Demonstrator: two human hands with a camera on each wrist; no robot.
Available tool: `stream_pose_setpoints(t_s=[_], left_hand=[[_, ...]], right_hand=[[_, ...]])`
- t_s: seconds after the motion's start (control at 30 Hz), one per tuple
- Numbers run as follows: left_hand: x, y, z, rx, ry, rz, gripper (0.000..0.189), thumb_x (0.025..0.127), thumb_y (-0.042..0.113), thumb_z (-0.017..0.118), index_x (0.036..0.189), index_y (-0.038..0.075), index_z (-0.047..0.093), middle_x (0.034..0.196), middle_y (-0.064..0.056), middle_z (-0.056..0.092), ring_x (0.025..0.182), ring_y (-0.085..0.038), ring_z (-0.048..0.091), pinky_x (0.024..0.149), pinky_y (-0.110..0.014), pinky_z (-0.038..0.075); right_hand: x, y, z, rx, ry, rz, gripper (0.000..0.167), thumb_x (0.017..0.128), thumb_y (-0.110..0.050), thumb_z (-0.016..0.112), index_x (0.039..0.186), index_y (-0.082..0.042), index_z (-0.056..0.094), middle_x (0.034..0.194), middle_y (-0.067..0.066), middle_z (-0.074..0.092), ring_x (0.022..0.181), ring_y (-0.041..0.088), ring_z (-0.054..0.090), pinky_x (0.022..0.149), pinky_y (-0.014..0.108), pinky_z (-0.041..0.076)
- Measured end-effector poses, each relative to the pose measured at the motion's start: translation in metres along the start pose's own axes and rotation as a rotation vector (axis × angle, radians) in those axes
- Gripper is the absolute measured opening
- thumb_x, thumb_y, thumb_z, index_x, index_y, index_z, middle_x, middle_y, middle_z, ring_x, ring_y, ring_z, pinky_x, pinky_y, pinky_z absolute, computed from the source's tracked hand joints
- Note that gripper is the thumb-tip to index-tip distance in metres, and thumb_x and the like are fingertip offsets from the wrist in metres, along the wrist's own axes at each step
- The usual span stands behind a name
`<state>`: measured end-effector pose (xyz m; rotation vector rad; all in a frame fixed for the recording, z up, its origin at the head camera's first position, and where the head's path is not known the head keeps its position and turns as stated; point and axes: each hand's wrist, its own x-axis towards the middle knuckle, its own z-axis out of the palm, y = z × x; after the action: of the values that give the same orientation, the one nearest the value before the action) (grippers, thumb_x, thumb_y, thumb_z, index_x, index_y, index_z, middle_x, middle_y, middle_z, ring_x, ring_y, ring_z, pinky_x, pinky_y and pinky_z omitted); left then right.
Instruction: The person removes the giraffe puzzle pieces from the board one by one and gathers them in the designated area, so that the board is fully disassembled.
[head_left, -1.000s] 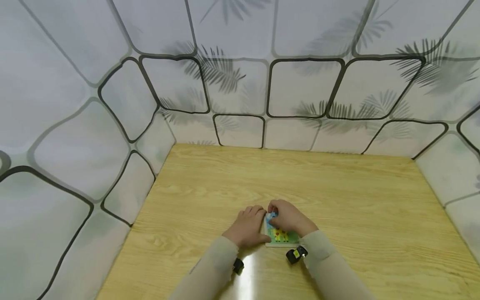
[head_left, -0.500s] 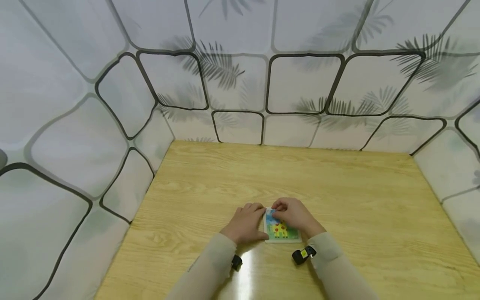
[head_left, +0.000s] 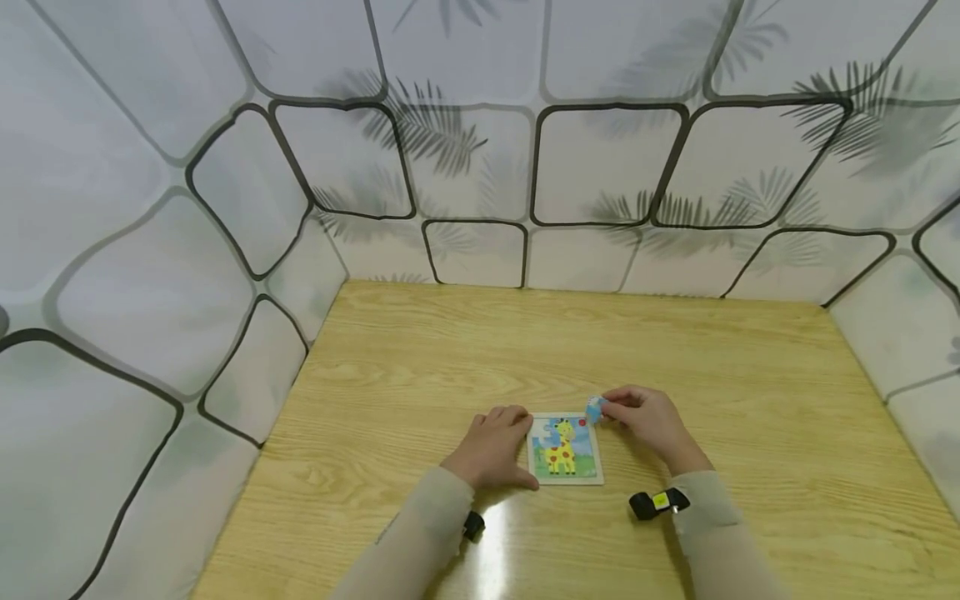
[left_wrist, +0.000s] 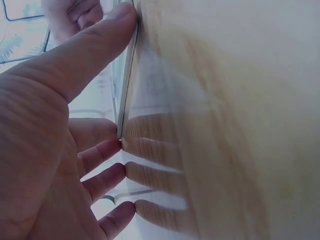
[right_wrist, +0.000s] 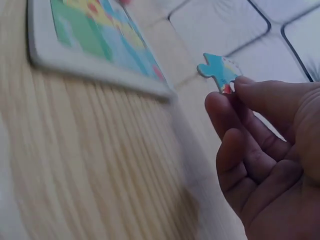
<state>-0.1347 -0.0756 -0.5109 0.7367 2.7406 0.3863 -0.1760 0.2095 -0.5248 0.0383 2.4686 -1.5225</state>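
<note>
A small square jigsaw puzzle [head_left: 561,457] with a yellow giraffe picture and a pale frame lies flat on the table. Its upper left corner shows a whitish bare patch. My left hand [head_left: 489,450] rests along the left side, thumb at the near corner and index finger at the far one; the left wrist view shows these fingertips against the frame's edge. Just beyond the far right corner, my right hand [head_left: 651,421] pinches a blue jigsaw piece [right_wrist: 218,69] between thumb and index finger. A rounded tab and a bit of red show on the piece.
The wood-grain table [head_left: 420,358] spreads around the puzzle. Pale cloth walls [head_left: 480,258] with dark line and leaf prints stand at the back and sides. A black strap-mounted camera [head_left: 660,502] sits at the right wrist.
My right hand has lifted the blue jigsaw piece off the puzzle's upper left and carried it right, past the frame, uncovering the giraffe. The left hand has stayed in place.
</note>
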Motion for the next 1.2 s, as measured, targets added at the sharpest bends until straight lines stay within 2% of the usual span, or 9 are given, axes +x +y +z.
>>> stream_pose_setpoints(t_s=[0.2,0.4,0.47,0.63,0.73,0.87,1.03,1.2], left_hand=[[0.001,0.000,0.000,0.007,-0.009,0.003,0.102,0.074,0.064,0.080,0.153,0.011,0.044,0.155,-0.002,0.040,0.141,-0.023,0.035,0.112,-0.049,0.033],[0.003,-0.003,-0.001,0.007,-0.031,0.001,0.103,0.075,0.065,0.079,0.155,0.011,0.041,0.156,-0.001,0.038,0.142,-0.023,0.034,0.113,-0.049,0.032],[0.003,-0.004,0.000,0.004,-0.038,0.000,0.104,0.075,0.064,0.080,0.155,0.011,0.040,0.157,-0.001,0.037,0.143,-0.023,0.034,0.113,-0.049,0.032],[0.003,-0.003,-0.001,0.000,-0.046,-0.001,0.104,0.075,0.063,0.080,0.156,0.011,0.040,0.157,-0.002,0.037,0.143,-0.023,0.033,0.113,-0.049,0.032],[0.003,-0.002,-0.002,-0.007,-0.044,-0.001,0.103,0.076,0.062,0.080,0.156,0.011,0.040,0.157,-0.002,0.037,0.143,-0.024,0.033,0.113,-0.049,0.031],[0.002,-0.001,-0.007,-0.014,-0.042,-0.001,0.102,0.077,0.061,0.080,0.156,0.011,0.039,0.158,-0.002,0.036,0.144,-0.024,0.032,0.113,-0.049,0.031],[0.000,0.000,-0.009,-0.007,-0.052,-0.001,0.102,0.078,0.062,0.079,0.157,0.012,0.038,0.158,-0.002,0.036,0.144,-0.024,0.031,0.113,-0.050,0.031],[-0.001,-0.001,-0.006,-0.005,-0.057,0.001,0.102,0.077,0.062,0.079,0.157,0.013,0.039,0.158,-0.001,0.035,0.144,-0.024,0.031,0.113,-0.050,0.031]], right_hand=[[-0.006,0.014,-0.031,-0.131,-0.001,0.048,0.039,0.095,-0.032,0.071,0.120,-0.003,0.072,0.107,0.007,0.073,0.092,0.014,0.066,0.077,0.026,0.052],[-0.005,0.019,-0.044,-0.185,-0.073,0.067,0.037,0.097,-0.027,0.069,0.120,0.002,0.070,0.096,0.003,0.074,0.084,0.013,0.069,0.073,0.025,0.054],[-0.004,0.018,-0.046,-0.204,-0.100,0.064,0.035,0.097,-0.024,0.068,0.119,0.004,0.070,0.092,0.003,0.074,0.081,0.014,0.070,0.071,0.027,0.055],[-0.003,0.011,-0.047,-0.367,-0.129,0.014,0.027,0.097,-0.021,0.068,0.112,0.001,0.073,0.090,0.002,0.073,0.078,0.014,0.067,0.074,0.036,0.054],[-0.001,0.005,-0.048,-0.464,-0.130,-0.015,0.022,0.096,-0.019,0.068,0.107,-0.001,0.074,0.090,0.003,0.072,0.079,0.016,0.064,0.076,0.042,0.052],[0.000,-0.001,-0.047,-0.540,-0.132,-0.046,0.019,0.095,-0.017,0.067,0.103,-0.001,0.074,0.092,0.007,0.070,0.081,0.021,0.062,0.076,0.045,0.051],[0.000,-0.001,-0.046,-0.567,-0.150,-0.052,0.015,0.095,-0.014,0.066,0.099,-0.001,0.073,0.091,0.009,0.068,0.081,0.022,0.061,0.073,0.045,0.051],[-0.002,0.000,-0.040,-0.561,-0.126,-0.065,0.011,0.094,-0.010,0.064,0.095,-0.002,0.071,0.087,0.007,0.066,0.076,0.020,0.058,0.068,0.040,0.049]])
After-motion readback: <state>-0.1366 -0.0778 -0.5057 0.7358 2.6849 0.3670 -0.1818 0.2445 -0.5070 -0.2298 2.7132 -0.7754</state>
